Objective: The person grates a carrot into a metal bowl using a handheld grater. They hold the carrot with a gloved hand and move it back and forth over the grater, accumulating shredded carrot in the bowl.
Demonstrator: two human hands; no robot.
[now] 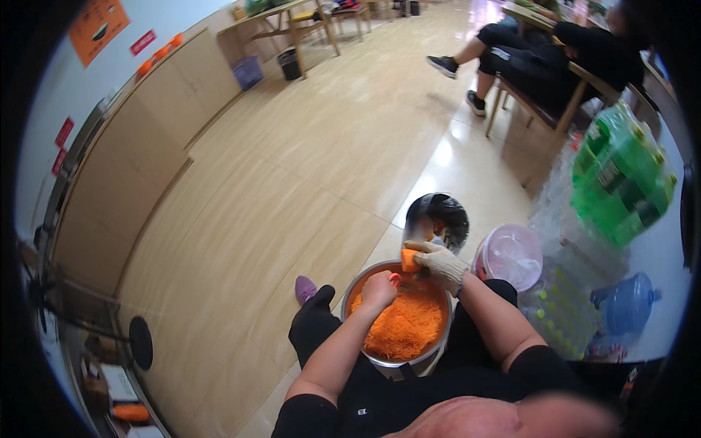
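A round metal basin [374, 359] filled with shredded carrot [405, 323] stands between my knees. My right hand [441, 265], in a knitted work glove, grips a thick piece of carrot [409, 260] over the basin's far right edge. My bare left hand [380, 290] is closed on a small tool with a red-orange part [395, 279], above the far left of the shreds. Most of that tool is hidden by my fingers, so its kind cannot be told. Just beyond the basin, a bin lined with a black bag [463, 219] holds some scraps.
A lidded plastic bucket [512, 257] stands to the right, with packs of clear bottles, green bottles [621, 175] in wrap and a blue water jug [630, 304] beyond. A seated person [547, 60] is at the upper right. Low cabinets [126, 159] line the left wall.
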